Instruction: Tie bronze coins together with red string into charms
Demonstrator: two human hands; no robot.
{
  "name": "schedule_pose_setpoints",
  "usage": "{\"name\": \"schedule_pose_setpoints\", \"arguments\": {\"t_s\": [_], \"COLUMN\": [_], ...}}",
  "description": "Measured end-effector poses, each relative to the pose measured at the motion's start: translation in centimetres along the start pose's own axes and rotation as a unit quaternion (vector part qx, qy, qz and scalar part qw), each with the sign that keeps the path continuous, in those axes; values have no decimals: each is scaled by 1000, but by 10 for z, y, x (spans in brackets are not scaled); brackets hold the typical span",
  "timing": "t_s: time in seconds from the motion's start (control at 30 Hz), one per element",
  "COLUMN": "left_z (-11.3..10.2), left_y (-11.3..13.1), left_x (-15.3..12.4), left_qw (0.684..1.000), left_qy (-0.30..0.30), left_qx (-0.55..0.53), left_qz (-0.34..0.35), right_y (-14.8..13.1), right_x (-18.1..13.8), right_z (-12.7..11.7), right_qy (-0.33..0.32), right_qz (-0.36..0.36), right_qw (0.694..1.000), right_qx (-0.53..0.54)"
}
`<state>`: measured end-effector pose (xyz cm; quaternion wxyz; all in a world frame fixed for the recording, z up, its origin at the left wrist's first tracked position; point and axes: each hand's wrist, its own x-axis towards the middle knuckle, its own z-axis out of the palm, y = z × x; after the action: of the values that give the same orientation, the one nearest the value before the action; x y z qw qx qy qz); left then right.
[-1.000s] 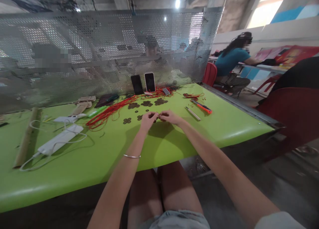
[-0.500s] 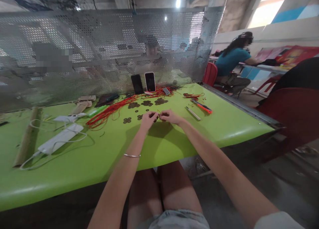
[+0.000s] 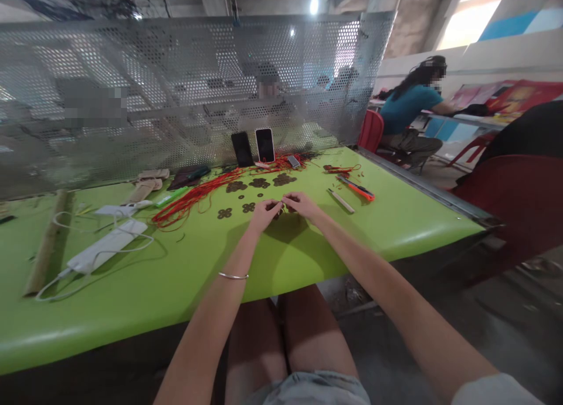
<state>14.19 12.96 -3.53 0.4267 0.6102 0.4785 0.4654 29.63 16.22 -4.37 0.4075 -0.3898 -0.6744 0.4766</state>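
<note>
My left hand (image 3: 265, 213) and my right hand (image 3: 301, 204) meet over the green table, fingertips pinched close together. Under the left fingertips hangs a dark coin (image 3: 278, 215), partly hidden by the fingers. The right finger and thumb pinch what looks like a thin cord, mostly hidden between the hands. Just beyond lie a coin cluster (image 3: 248, 208), another coin cluster (image 3: 224, 213) and a loose coin (image 3: 260, 195). Farther back are piles of dark coins (image 3: 284, 179).
Red cords (image 3: 197, 195) stretch across the left. To the right lie an orange utility knife (image 3: 361, 190) and a pale-handled tool (image 3: 341, 201). Two phones (image 3: 264, 145) lean on the perforated screen (image 3: 176, 100). A white power strip (image 3: 108, 246) is at left; a person (image 3: 407, 111) sits beyond.
Both hands stay nearly in place, the right fingertips shifting slightly up and toward the left ones. The thin cord loop that showed above the fingertips is no longer visible.
</note>
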Motion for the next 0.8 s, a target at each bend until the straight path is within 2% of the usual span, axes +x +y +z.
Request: {"name": "schedule_pose_setpoints", "arguments": {"t_s": [0.3, 0.53, 0.8], "left_z": [-1, -4, -5], "left_y": [-3, -12, -15], "left_x": [2, 7, 9], "left_qw": [1000, 998, 997], "left_qy": [7, 56, 52], "left_qx": [2, -1, 7], "left_qz": [-1, 31, 48], "right_y": [-1, -3, 0], "right_x": [-1, -4, -4], "right_z": [-1, 0, -3], "right_qy": [17, -67, -93], "right_qz": [-2, -30, -56], "right_qw": [1000, 995, 992], "right_qx": [-21, -67, -58]}}
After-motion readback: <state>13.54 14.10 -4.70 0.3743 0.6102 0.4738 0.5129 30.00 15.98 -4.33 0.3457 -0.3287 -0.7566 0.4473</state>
